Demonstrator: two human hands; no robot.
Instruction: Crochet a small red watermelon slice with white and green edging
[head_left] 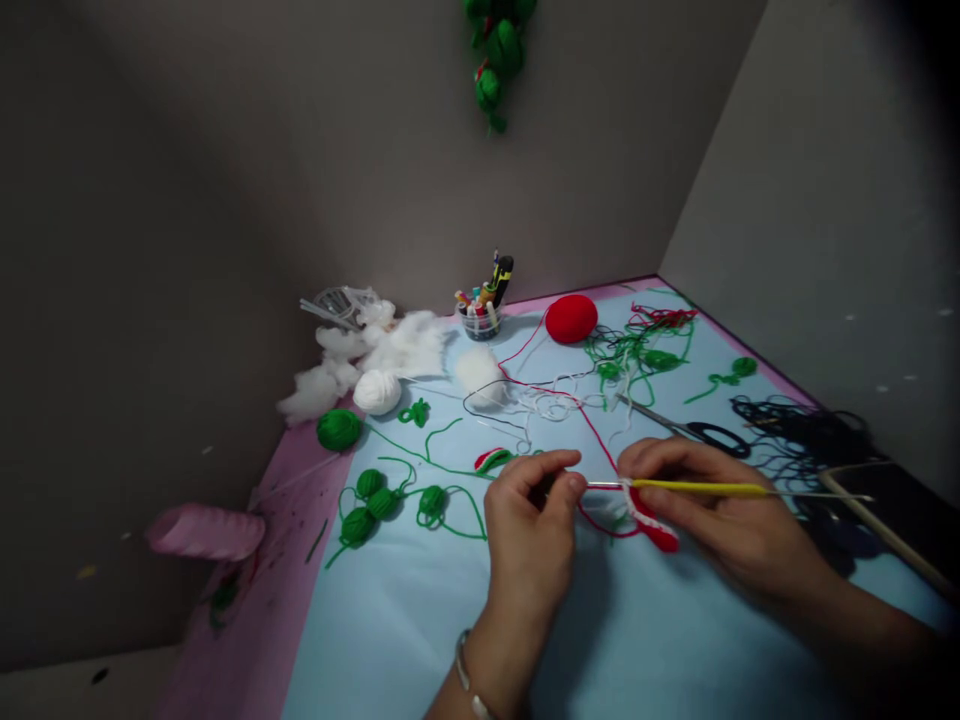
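My right hand (pixel 712 500) is closed round the yellow handle of a crochet hook (pixel 705 488), which lies almost level. Under its fingers hangs a small red and white crocheted piece (pixel 654 525). My left hand (pixel 536 520) has thumb and forefinger pinched at the silver tip end of the hook; whether they also grip yarn I cannot tell. Red yarn (pixel 596 430) runs from a red ball (pixel 571 319) down to my right fingers, and a loop of it hangs below the hook. Behind my left hand lies a small red, white and green crocheted piece (pixel 493 459).
Scissors (pixel 697 430) and tangled dark yarn (pixel 814 435) lie to the right. Green crocheted pieces (pixel 382 503), a green ball (pixel 339 430), a white ball (pixel 376 392) and stuffing (pixel 409 345) are at left. A cup of pens (pixel 480 318) stands at the back.
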